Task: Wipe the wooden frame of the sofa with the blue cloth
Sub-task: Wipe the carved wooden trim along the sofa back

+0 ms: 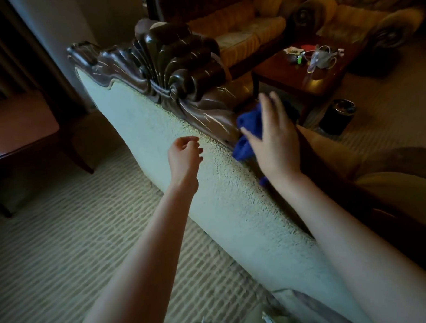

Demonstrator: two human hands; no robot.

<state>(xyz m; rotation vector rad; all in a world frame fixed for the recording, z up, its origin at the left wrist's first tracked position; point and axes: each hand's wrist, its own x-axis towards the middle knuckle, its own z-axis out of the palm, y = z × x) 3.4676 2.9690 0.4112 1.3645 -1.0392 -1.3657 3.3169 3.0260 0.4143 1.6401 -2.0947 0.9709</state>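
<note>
1. Right hand (271, 137) lies on the blue cloth (246, 136), fingers straight and spread, palm pressing the cloth flat against the top rail of the sofa; not curled round it.
2. Blue cloth: soft, fuzzy, bunched fabric, deep blue. It sits on the wooden frame (180, 73) just right of the carved crest, draped over the rail edge, with a small corner showing below the wrist.
3. Left hand (184, 154) hovers in front of the sofa back, fingers loosely curled, holding nothing. Whether it touches the upholstery, cannot tell.
4. Wooden frame: dark brown, glossy, carved into a shell-like fan with rounded scrolls and ridges; streaky light reflections on the polish.
5. Sofa back (207, 176): pale, nubby, pebbled fabric, curved outline under the wood trim.
6. Carpet (65, 251): light with a woven grid or ribbed pattern.
7. Coffee table (308, 73) beyond the sofa: dark reddish wood, shiny top, small cluttered items and cables on it, too blurred to identify.
8. Dark round bin (338, 118) on the floor beside the table.
9. Yellow-gold upholstered seats (246, 27) at the back, ribbed cushions, rolled arms with scroll ends.
10. Left edge: dark wooden furniture piece (25, 134) with slanted legs.
</note>
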